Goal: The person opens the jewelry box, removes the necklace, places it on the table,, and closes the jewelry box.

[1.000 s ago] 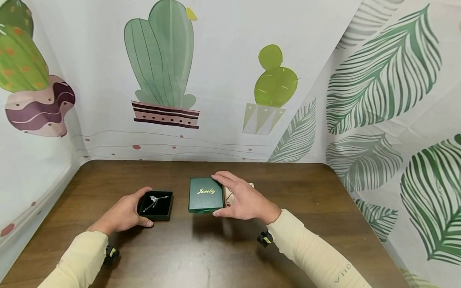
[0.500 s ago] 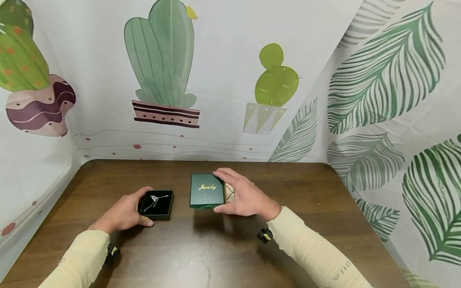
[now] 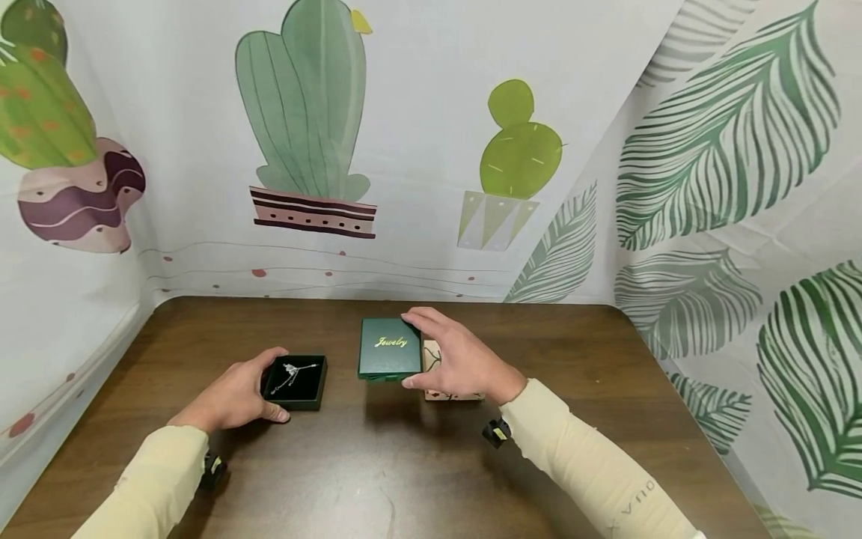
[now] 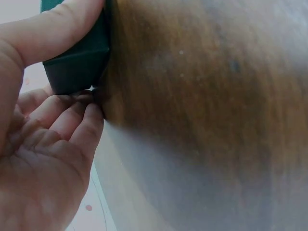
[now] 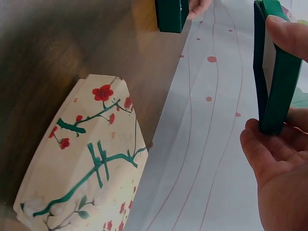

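Note:
My left hand grips an open dark green jewelry box base by its left side, thumb at the near edge and fingers at the far edge. A silver chain with a pendant lies on the black lining inside. In the left wrist view the thumb presses on the box's green side. My right hand holds the green box lid, marked "Jewelry" in gold, raised over the table between thumb and fingers. Seen from the right wrist, the lid shows its edge and a green ribbon.
A cream box with red blossoms and green branches lies on the brown wooden table, partly hidden under my right hand in the head view. A printed cloth with cacti and leaves hangs behind and beside the table.
My right hand has moved the lid slightly away from me and up, uncovering more of the cream flowered box. The left hand and the box base stay put.

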